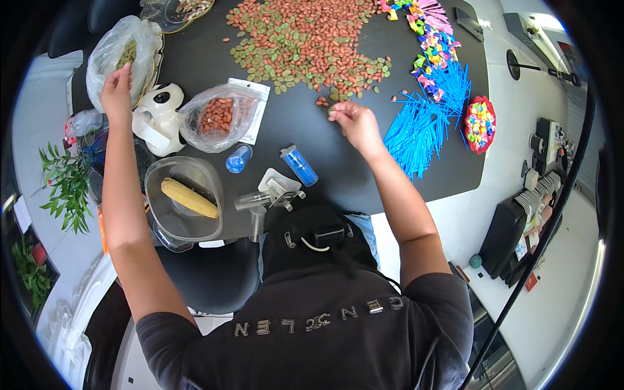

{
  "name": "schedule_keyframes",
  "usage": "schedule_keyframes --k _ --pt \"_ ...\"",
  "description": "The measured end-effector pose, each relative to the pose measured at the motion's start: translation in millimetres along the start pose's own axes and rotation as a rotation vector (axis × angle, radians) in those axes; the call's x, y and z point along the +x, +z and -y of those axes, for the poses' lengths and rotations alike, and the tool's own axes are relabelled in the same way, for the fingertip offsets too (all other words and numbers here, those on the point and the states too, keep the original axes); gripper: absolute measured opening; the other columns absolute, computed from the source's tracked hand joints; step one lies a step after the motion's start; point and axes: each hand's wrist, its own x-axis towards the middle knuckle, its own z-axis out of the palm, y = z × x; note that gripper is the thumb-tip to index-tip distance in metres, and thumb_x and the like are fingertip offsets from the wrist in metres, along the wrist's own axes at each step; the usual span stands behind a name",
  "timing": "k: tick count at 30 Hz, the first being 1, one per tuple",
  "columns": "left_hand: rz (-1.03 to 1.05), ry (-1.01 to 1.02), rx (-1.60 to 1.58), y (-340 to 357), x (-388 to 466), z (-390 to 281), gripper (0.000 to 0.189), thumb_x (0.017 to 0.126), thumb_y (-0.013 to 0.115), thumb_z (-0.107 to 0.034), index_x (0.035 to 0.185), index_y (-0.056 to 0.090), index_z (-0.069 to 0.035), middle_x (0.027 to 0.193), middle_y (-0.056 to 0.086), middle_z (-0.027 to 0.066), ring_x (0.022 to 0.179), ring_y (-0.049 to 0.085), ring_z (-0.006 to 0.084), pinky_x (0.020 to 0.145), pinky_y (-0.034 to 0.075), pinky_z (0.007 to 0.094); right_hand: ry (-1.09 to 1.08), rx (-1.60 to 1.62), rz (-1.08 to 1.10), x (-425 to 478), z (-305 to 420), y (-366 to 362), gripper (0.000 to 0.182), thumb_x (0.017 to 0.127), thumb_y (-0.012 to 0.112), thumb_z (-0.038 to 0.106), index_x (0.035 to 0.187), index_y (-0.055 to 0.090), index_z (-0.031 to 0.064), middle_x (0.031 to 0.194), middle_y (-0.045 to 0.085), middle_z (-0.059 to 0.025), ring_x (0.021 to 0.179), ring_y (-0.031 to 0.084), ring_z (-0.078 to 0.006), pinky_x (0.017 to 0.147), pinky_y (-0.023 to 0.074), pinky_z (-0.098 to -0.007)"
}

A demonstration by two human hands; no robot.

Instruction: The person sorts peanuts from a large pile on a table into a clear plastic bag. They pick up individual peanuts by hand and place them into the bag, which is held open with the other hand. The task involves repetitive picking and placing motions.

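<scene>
At the left, my left hand is over a clear plastic bag of flat green beans. Its fingers are drawn together at the beans, and whether they hold anything is hidden. My right hand pinches one flat green bean between thumb and finger, just above the dark table. Beside those fingertips lie a few reddish-brown peanuts. Beyond them spreads a wide pile of mixed peanuts and green beans. A second plastic bag holds peanuts.
Blue plastic sticks and folded colourful pieces lie right, near a red dish. A corn cob lies in a clear tub. Blue-filled containers, a panda-shaped holder and a phone are also here.
</scene>
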Motion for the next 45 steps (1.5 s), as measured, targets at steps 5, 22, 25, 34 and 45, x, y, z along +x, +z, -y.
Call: schedule_keyframes --k 5,22,25,34,45 --pt "0.544 0.156 -0.052 85.0 -130.9 -112.5 0.017 0.086 0.059 -0.011 0.101 0.064 -0.005 0.09 0.061 0.0021 0.079 0.055 0.0097 0.072 0.044 0.022 0.256 0.586 0.353 -22.4 41.4 14.4 0.012 0.085 0.063 0.015 0.093 0.062 0.0062 0.079 0.064 -0.002 0.051 0.043 -0.0024 0.047 0.0327 -0.0157" --pt "0.896 0.458 -0.124 146.0 -261.5 -106.4 0.02 0.075 0.068 -0.009 0.094 0.066 -0.003 0.082 0.062 0.007 0.073 0.06 0.0195 0.064 0.048 0.0279 0.479 0.902 0.778 -53.9 38.9 26.8 0.015 0.086 0.063 0.02 0.086 0.061 0.0057 0.073 0.06 -0.0012 0.048 0.038 -0.0018 0.043 0.0281 -0.0159" --pt "0.846 0.338 -0.124 148.4 -267.6 -98.1 0.012 0.077 0.067 -0.008 0.088 0.065 -0.002 0.076 0.061 0.0064 0.065 0.058 0.0157 0.058 0.046 0.0254 0.442 0.802 0.744 -46.6 35.5 23.9 0.016 0.085 0.064 0.021 0.083 0.062 0.0057 0.072 0.06 -0.0015 0.048 0.037 -0.0022 0.042 0.0272 -0.0165" --pt "0.751 -0.607 -0.847 167.8 -308.3 -81.0 0.015 0.092 0.054 -0.017 0.089 0.057 -0.003 0.077 0.057 0.004 0.061 0.047 0.008 0.056 0.038 0.0212 -0.32 -0.279 -0.008 43.9 22.0 -18.8 0.014 0.082 0.062 0.019 0.09 0.066 0.0074 0.081 0.066 -0.006 0.072 0.062 -0.0197 0.064 0.0488 -0.0301" --pt "0.76 -0.786 -0.983 153.5 -317.6 -91.6 0.016 0.091 0.055 -0.019 0.093 0.057 -0.003 0.079 0.058 0.0042 0.063 0.047 0.0072 0.056 0.038 0.0197 -0.181 -0.899 -0.344 88.5 -8.8 -50.9 0.022 0.08 0.06 0.025 0.1 0.063 0.0165 0.1 0.06 -0.0079 0.085 0.062 -0.0283 0.072 0.0507 -0.0397"
